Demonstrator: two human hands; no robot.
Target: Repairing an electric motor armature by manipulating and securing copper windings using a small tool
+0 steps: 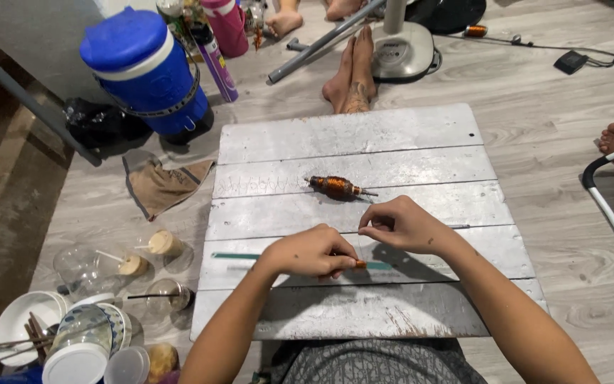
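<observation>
Across the middle of the frame, we are looking at a whitewashed plank board (364,135) lying on the floor. In the upper left a blue water jug (143,67) is standing. Our left hand (310,250) is pinching a small orange piece (359,264) over a green strip (239,256); our right hand (401,224) is closing on thin wire. Above them a copper-wound armature (335,187) is lying.

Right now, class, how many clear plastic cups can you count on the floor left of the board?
3: one empty cup farthest left, one with brown drink nearest the board, one below with a dark straw. More may hide among the dishes.
</observation>
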